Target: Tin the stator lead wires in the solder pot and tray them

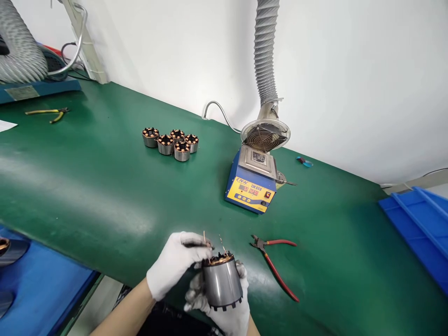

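My right hand [227, 317], in a white glove, is closed around a grey cylindrical motor stator [222, 282] from below and holds it upright over the table's near edge. Copper windings and two thin wire ends stick up from the stator's top. My left hand [173, 266], also gloved, is pinched on a thin dark tool [198, 244] whose tip rests at the top rim of the stator beside the wire ends.
Red-handled cutters [276, 266] lie on the green mat [87, 186] just right of my hands. A blue and yellow solder pot [252, 184] stands under a grey extraction hose [266, 51]. Several smaller stators [171, 143] are grouped further back. Yellow-handled pliers [49, 113] lie far left, a blue bin [420, 224] at right.
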Demonstrator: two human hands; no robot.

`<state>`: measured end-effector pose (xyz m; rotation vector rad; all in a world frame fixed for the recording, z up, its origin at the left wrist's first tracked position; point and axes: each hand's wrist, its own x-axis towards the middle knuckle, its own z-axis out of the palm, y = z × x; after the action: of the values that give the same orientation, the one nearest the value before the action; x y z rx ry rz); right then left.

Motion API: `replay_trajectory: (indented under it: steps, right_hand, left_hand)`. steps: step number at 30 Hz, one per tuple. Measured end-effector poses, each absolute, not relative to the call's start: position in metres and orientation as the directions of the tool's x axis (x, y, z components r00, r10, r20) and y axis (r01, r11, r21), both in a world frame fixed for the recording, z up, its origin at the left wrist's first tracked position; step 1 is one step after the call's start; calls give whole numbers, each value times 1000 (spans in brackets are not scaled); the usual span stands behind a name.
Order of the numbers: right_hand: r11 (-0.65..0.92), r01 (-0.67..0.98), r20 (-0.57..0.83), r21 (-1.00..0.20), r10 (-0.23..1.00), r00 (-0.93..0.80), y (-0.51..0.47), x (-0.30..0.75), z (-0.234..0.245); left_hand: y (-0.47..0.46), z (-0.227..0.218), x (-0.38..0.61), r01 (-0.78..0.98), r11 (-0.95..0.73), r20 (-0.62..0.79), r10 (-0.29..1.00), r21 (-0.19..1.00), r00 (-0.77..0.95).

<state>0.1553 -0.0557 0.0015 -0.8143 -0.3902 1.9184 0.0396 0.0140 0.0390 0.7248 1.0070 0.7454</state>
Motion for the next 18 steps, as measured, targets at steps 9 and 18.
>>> replay_trajectory:
  steps: [9,18]
  right_hand:
    - [-541,-737,-362,-405,835,-414,-62,158,-3]
    - [-234,-188,-247,-954,968,49,-59,159,-2]
  left_hand:
    - [17,26,26,-457,503,-337,853,733,398]
    - [20,35,18,-442,312,-347,938,841,2]
